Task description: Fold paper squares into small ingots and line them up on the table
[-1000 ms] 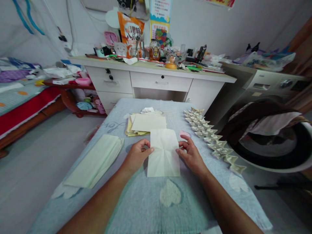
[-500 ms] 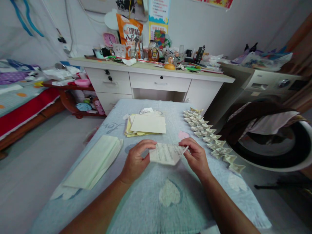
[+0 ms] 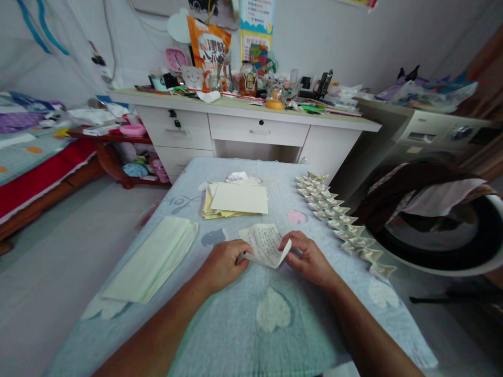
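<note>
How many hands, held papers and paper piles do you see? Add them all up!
Hands: 2 (left hand, right hand)
Held papers: 1 (written sheet)
Paper piles: 2 (pale green pile, cream-topped pile)
Total: 5

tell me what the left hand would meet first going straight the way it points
The left hand would first meet the written sheet, whose edge it pinches; past that, probably the right hand, though depth is unclear.
</note>
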Available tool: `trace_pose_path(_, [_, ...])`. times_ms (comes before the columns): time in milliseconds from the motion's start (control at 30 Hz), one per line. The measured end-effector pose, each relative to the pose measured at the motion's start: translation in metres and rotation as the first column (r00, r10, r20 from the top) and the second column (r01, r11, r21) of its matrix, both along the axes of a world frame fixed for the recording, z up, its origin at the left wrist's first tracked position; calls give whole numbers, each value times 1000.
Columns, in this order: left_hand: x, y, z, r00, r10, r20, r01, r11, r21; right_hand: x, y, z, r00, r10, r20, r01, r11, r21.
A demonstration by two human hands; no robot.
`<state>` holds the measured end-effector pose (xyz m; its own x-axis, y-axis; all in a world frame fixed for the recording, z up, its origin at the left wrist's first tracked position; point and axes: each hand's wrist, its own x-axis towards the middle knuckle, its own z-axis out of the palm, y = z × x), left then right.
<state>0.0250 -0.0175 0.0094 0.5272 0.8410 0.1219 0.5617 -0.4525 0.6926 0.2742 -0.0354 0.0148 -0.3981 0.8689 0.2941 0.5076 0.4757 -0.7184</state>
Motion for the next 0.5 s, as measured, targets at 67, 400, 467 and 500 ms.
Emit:
trace_pose_path(67, [1,0,0,1000,-7,-26,5,995,-103,1,0,0,998,22,51,-21,999,-27])
trace_pose_path(400, [10,3,-17,949,281,141,-243,941,-236,-9,7,-29,929,-369,29,367,908,-202])
trace_pose_path(467, [13,3,-18,944,327,43,-315,933,-173,-13,7,-29,911,-404,87,413,896,-160])
trace_pose_path(500, [15,2,-18,939,343,-15,-342,930,-135,-15,7,-29,903,-413,116,427,893,-143])
